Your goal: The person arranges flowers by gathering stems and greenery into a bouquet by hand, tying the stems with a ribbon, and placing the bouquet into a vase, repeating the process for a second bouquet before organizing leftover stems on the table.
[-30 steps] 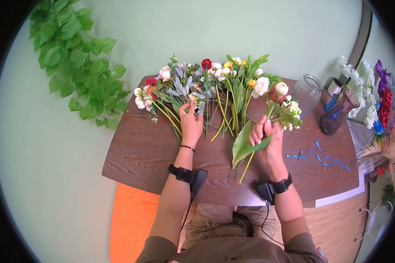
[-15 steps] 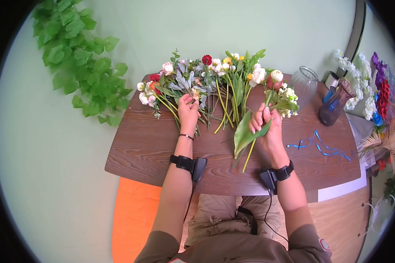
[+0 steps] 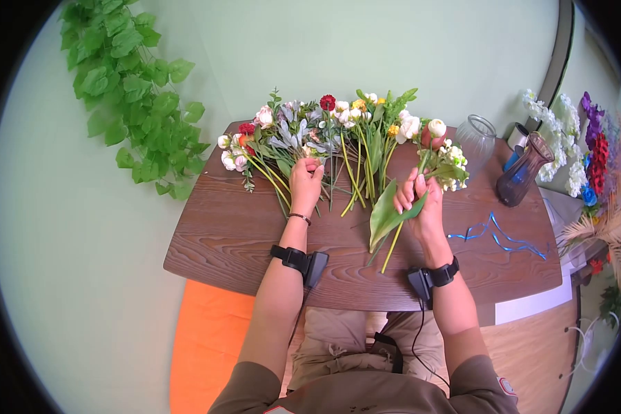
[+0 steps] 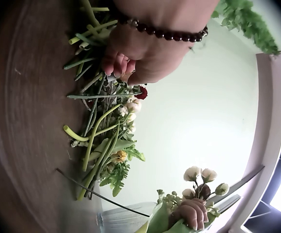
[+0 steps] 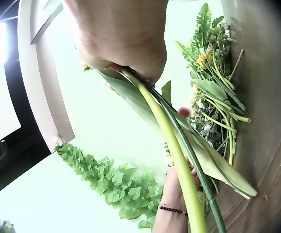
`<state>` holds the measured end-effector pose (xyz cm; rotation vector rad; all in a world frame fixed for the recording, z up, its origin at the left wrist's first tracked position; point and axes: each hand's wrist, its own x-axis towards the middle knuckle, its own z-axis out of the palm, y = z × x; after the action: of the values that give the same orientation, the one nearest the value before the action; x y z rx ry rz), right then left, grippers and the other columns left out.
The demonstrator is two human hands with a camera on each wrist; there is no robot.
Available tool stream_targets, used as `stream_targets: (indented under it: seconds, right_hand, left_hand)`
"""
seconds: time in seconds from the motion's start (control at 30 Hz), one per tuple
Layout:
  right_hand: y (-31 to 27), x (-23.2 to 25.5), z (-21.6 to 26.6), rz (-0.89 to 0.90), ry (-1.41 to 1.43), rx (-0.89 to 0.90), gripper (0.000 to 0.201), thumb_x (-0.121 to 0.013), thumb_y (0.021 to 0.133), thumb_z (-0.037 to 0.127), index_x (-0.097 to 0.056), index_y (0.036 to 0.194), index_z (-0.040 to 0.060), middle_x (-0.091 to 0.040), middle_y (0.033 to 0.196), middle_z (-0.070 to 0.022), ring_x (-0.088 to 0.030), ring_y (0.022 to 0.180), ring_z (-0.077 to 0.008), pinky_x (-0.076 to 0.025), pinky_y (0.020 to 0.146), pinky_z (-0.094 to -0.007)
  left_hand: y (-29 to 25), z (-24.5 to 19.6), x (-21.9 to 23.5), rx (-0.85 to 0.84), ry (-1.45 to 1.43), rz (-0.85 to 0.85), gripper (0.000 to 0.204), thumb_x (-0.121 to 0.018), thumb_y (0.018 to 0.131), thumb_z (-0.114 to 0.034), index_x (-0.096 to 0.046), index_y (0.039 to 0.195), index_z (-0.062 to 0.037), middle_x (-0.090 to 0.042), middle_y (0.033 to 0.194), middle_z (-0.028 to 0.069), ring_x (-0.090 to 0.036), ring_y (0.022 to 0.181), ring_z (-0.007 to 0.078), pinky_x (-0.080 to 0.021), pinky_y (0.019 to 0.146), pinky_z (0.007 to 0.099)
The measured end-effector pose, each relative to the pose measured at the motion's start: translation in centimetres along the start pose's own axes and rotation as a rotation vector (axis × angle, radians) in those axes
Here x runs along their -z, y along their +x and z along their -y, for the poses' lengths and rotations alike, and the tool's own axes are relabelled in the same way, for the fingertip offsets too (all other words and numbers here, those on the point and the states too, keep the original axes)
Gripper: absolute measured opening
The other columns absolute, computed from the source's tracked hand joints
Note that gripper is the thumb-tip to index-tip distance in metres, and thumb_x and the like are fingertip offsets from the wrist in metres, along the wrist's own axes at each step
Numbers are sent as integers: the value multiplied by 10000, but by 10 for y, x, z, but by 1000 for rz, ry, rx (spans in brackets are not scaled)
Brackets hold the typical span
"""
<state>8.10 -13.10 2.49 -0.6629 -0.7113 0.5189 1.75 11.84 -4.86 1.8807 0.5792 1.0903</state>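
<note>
Stems (image 3: 421,181) hidden inside right hand (image 3: 416,207)

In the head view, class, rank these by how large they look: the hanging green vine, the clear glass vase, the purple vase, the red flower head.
1. Hanging green vine
2. Clear glass vase and purple vase: look alike, unranked
3. Red flower head

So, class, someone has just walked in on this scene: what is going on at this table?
A person sits at a wooden table sorting artificial flowers. The right hand grips a small bunch of stems with a long green leaf, raised above the table. The left hand reaches into the row of loose flowers lying along the far edge and pinches a stem there. Two vases and a blue ribbon sit to the right.
</note>
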Motion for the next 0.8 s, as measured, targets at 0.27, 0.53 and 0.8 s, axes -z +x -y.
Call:
stream_targets:
  seconds: [0.27, 0.53, 0.8]
  right_hand:
    - [-1, -4, 1, 14, -24, -10, 222, -446, 970, 269, -420, 958, 49, -402, 630, -23, -401, 504, -120, -376, 477, -272]
    - [-2, -2, 1, 29, -28, -18, 248, -458, 962, 293, -426, 949, 47, -399, 615, -24, -400, 495, -125, -370, 470, -274]
    - [-2, -2, 3, 36, -33, -44, 242, -430, 973, 280, -432, 961, 38, -388, 607, -26, -398, 499, -133, -366, 479, -277]
  left_hand:
    - [-12, -35, -1, -200, 101, -27, 358, -618, 810, -47, -507, 1144, 17, -617, 977, 142, -579, 621, 185, -488, 616, 300]
    - [-21, -30, -20, 169, -272, 272, 528, -549, 872, -24, -319, 1337, 78, -582, 1118, 186, -566, 540, 120, -430, 404, 214]
    - [-23, -31, -28, 406, -656, 290, 463, -547, 880, -38, -383, 1296, 81, -584, 1036, 177, -540, 530, 117, -450, 428, 216]
